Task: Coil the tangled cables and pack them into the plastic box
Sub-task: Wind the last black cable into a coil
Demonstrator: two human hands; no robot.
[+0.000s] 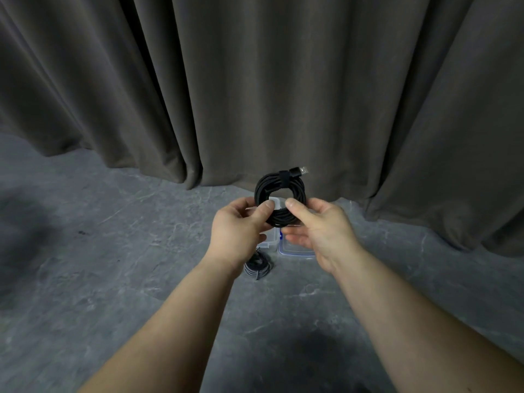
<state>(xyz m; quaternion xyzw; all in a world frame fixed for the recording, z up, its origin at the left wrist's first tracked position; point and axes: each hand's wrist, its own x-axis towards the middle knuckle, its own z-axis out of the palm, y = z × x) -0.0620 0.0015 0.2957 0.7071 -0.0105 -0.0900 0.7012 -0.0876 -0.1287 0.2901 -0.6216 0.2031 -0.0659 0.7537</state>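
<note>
Both hands, left hand and right hand, pinched the strapped coil at its lower rim; it looked light, springy, best gripped across all loops.

Both hands, left hand and right hand, grip a strapped black cable coil above the clear plastic box; a grey cable coil lies just beside the box on the floor.

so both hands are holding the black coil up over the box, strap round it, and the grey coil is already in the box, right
Not quite. The head view shows the grey coil lying on the floor, just in front of the box, not in it. The rest holds: the left hand and right hand hold the black coil above the box, with a strap round it.
</note>
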